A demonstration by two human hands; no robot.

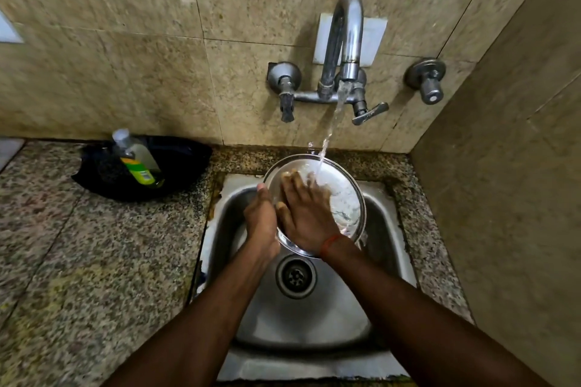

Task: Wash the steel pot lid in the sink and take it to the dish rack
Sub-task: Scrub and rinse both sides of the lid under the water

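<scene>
The round steel pot lid is held tilted over the steel sink, under water running from the wall tap. My left hand grips the lid's left rim, thumb on the edge. My right hand lies flat on the lid's inner face with fingers spread, touching the wet surface; it holds nothing. An orange thread circles my right wrist. The lid's handle is hidden. No dish rack is in view.
A dish-soap bottle lies in a black bowl on the speckled granite counter left of the sink. The sink drain is below the lid. Tap handles stick out from the tiled wall; a side wall closes the right.
</scene>
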